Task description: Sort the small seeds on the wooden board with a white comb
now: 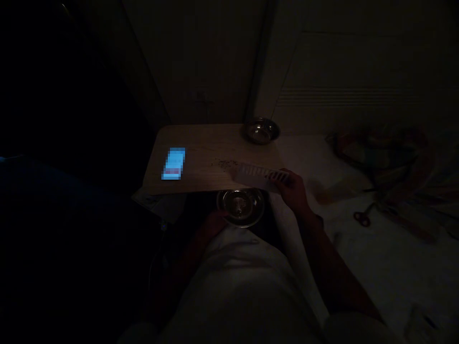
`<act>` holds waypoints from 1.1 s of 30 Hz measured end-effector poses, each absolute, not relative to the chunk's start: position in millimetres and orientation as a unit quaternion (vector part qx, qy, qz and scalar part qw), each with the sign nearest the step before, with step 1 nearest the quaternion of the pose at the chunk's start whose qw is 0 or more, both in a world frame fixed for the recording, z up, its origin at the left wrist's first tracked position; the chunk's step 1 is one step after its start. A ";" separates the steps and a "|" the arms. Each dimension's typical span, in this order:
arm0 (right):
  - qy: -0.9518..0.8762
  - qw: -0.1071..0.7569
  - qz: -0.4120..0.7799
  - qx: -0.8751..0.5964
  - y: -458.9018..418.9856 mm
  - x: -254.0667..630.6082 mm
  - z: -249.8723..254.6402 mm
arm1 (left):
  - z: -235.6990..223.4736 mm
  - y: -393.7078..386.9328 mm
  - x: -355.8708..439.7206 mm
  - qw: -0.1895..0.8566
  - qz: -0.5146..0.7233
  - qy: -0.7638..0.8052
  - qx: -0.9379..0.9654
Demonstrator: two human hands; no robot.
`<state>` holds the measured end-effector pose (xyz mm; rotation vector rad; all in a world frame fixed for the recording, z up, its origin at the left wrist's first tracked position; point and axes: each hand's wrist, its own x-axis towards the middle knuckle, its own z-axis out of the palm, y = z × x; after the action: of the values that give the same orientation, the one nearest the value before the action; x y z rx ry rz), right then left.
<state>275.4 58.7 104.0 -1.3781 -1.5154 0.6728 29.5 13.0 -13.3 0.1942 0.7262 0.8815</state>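
My right hand is closed on the end of a white slotted plastic piece, flat and long, with a row of openings along it. It reaches left across the front part of the wooden table. Just beyond its far end lie scattered small dark bits. Below the table edge, my left hand grips the left rim of a shiny metal bowl, held close to my lap. Something pale sits in the bowl, too dim to name.
A phone with a lit, blurred screen lies at the table's left. Another metal bowl stands at the back right corner. On the white sheet to the right are scissors and crumpled colourful cloth. The room is very dark.
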 end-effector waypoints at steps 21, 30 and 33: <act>-0.541 0.554 0.272 -0.572 116.0 247.0 61.9 | -25.0 14.9 24.9 0.833 0.408 0.365 0.082; -0.578 0.555 0.207 -0.562 110.8 230.3 65.3 | -23.2 13.9 28.4 0.819 0.417 0.385 0.087; -0.585 0.556 0.229 -0.545 108.9 227.9 68.6 | -19.1 15.6 29.1 0.831 0.408 0.369 0.078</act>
<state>227.9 108.9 68.6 -1.2859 -1.3809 0.5407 29.1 15.6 -19.1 0.1650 0.7825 0.8661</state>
